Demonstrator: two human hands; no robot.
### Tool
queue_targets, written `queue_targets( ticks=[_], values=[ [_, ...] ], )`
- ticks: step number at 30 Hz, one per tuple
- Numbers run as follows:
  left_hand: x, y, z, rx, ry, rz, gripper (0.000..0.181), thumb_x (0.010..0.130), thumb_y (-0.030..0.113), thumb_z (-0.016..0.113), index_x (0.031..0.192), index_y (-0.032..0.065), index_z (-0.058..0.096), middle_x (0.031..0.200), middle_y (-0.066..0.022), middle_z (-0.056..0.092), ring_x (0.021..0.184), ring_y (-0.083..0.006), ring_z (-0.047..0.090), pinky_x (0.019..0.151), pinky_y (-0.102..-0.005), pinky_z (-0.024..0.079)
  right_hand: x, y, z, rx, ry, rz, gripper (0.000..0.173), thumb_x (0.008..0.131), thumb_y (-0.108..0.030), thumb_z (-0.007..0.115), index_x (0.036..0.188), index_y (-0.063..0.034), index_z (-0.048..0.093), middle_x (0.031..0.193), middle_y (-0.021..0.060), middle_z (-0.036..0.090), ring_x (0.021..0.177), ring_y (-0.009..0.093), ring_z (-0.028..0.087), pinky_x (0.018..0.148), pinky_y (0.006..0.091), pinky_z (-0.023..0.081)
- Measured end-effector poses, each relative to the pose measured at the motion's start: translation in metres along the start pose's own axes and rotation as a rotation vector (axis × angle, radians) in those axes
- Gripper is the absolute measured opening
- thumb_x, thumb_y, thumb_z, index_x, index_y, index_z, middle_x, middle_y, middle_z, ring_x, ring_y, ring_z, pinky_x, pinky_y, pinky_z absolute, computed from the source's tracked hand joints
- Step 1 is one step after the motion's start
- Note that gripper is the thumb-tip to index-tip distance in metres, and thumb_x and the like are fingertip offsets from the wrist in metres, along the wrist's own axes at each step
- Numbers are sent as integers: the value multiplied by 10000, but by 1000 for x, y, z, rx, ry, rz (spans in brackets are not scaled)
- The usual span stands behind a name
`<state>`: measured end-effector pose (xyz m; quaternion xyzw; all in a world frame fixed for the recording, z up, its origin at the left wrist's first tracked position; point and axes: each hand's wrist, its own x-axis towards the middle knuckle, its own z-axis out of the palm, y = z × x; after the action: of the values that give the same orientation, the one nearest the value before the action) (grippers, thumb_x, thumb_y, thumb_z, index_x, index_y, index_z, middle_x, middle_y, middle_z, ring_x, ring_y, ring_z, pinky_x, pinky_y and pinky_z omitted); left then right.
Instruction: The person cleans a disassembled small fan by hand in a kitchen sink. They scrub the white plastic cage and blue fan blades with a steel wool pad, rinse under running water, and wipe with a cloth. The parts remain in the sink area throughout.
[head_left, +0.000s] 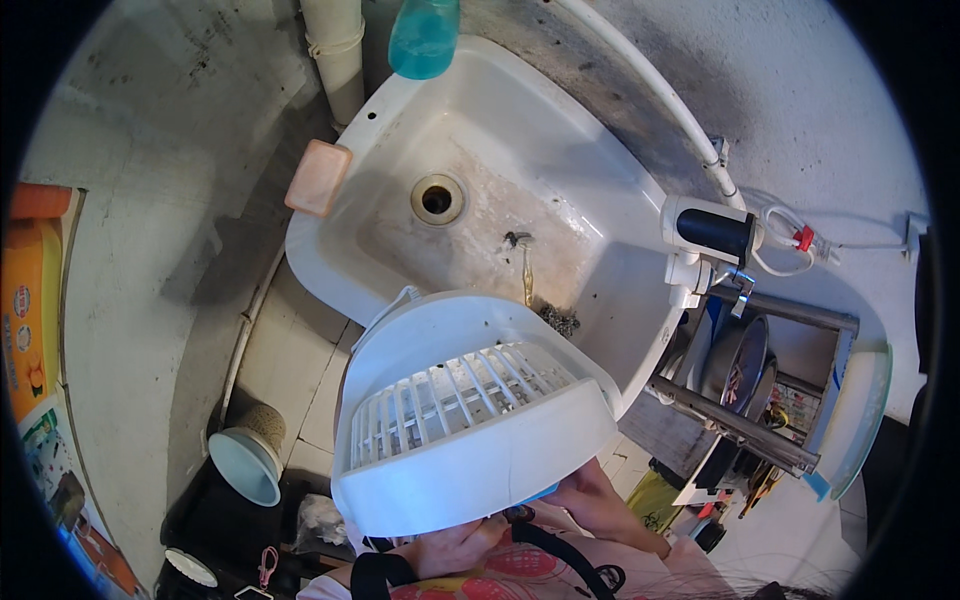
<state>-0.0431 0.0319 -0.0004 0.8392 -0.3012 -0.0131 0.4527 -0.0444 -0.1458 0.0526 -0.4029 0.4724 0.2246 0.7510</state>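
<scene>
A white plastic slatted rack (472, 480) is tilted in front of my body, its far edge overlapping the front of the white ceramic sink (330, 277). My left hand (457, 544) is at the rack's lower edge, fingers bent and partly hidden. At the lower right edge is my right hand (589, 491), beside a strip of something blue (544, 493); its fingertips are hidden behind the rack. Inside the sink lie a thin tool with a yellowish handle (528, 277), some dark debris (516, 239) and a metal scouring pad (559, 321). A metal ring surrounds the drain (417, 201).
A pinkish block (319, 178) and a teal bottle (424, 45) sit on the sink rim. The tap with a white-and-black body (712, 229) juts in from the right. Below it, a metal shelf (742, 420) holds steel bowls (750, 360). A pale blue basin (244, 465) stands lower left.
</scene>
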Motion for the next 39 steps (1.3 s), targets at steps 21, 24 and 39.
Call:
queue_targets(
  ticks=[21, 24, 39],
  values=[
    [6, -6, 1, 46, -12, 36, 278, 695, 111, 712, 915, 100, 543, 1050, -106, 548, 1012, -240, 537, 806, -407, 414, 38, 37, -48, 560, -353, -66, 521, 803, 19, 531, 1308, 5, 406, 1261, 156, 500, 1145, 260, 520, 938, 381, 452],
    [9, -10, 1, 54, -11, 46, 289, 687, 107, 720, 910, 103, 537, 1053, -108, 549, 1006, -244, 538, 799, -405, 414, 35, 35, -41, 500, -245, -48, 513, 814, -7, 539, 1310, 4, 405, 1264, 154, 499, 1147, 263, 517, 944, 389, 447],
    [8, -5, 7, 79, 54, 45, 347, 646, 90, 761, 884, 114, 509, 1068, -118, 552, 976, -268, 542, 763, -394, 409, 34, 22, -21, 207, 102, -36, 495, 872, -137, 575, 1316, -6, 400, 1279, 140, 489, 1156, 279, 504, 970, 427, 424]
  ],
)
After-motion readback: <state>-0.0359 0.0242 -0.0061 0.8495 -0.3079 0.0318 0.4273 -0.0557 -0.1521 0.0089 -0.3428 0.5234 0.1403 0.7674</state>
